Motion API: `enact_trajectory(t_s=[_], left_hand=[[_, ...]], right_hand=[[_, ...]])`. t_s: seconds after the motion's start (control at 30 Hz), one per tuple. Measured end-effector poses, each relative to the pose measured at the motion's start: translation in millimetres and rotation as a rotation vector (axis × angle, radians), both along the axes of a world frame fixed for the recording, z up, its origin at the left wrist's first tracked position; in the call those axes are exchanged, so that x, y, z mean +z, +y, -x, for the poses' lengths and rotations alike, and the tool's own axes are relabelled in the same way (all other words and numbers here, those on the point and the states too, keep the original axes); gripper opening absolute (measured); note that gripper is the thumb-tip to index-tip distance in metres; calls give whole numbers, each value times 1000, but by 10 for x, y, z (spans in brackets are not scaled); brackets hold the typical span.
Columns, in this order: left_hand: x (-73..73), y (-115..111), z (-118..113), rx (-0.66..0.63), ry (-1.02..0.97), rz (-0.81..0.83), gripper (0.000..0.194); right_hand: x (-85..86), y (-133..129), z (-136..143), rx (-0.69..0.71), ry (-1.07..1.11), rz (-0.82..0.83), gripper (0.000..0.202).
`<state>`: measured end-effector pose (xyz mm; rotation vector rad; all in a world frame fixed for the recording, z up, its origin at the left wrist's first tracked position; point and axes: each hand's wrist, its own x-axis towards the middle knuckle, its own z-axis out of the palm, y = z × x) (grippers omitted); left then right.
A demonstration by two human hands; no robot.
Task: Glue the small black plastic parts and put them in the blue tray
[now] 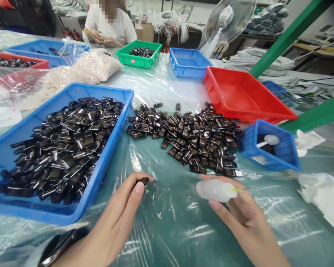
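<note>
Between the thumb and index finger of my left hand (125, 205) is a small dark piece (144, 180), mostly hidden by the fingers. My right hand (242, 207) holds a whitish translucent bottle (217, 190) on its side, with a yellowish tip pointing right. Beyond both hands, a loose pile of small black glossy pieces (195, 137) lies on the plastic-covered green table (167, 222). To the left, a large blue tray (100, 174) is heaped with similar black pieces (69, 144).
A red tray (239, 92) and a small blue bin (272, 159) holding a white scoop (271, 139) stand right. Farther back are a green tray (139, 61), a blue tray (189, 66), a fan (225, 18) and a seated person (122, 27). Crumpled white paper (325, 196) lies right.
</note>
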<state>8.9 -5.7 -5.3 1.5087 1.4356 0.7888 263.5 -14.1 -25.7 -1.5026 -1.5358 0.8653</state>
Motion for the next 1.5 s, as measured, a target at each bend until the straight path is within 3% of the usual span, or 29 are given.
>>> enact_trajectory(t_s=[0.1, 0.2, 0.27, 0.3, 0.4, 0.47, 0.57, 0.73, 0.97, 1.03, 1.13, 1.23, 1.5], left_hand=[[-29, -34, -10, -1, -23, -17, 30], [-37, -34, -15, -10, -69, -35, 29], [-26, -21, -18, -27, -83, -23, 27], [-21, -15, -19, -47, -88, -21, 26], [-24, -13, -25, -163, -104, -72, 24], [-44, -26, -26, -239, -109, -122, 28], [-81, -52, -20, -284, -119, -164, 33], [-90, -71, -5, -291, -116, -189, 38], [-75, -63, -4, -330, -129, -204, 39], [-91, -70, -4, -346, -126, -214, 36], [-109, -80, -10, -392, -140, -245, 32], [-109, -75, -18, -448, -168, -272, 30], [-140, -53, -5, -491, -134, -339, 22]], right_hand=[[-46, -2, 18, -34, -84, -25, 34], [-5, -97, 41, -188, -212, -315, 41], [45, -184, 107, -113, -290, -489, 37], [63, -222, 168, 19, -331, -520, 35], [50, -267, 443, 371, -534, -504, 35], [-3, -233, 636, 379, -657, -497, 29], [-68, -140, 790, 395, -678, -483, 29], [-38, -78, 727, 366, -607, -384, 33], [101, -62, 668, 348, -371, -215, 22], [178, -48, 660, 316, -84, -25, 16], [261, -45, 674, 239, 512, 317, 18], [271, -63, 724, 210, 843, 473, 19], [256, -111, 774, 183, 990, 507, 15]])
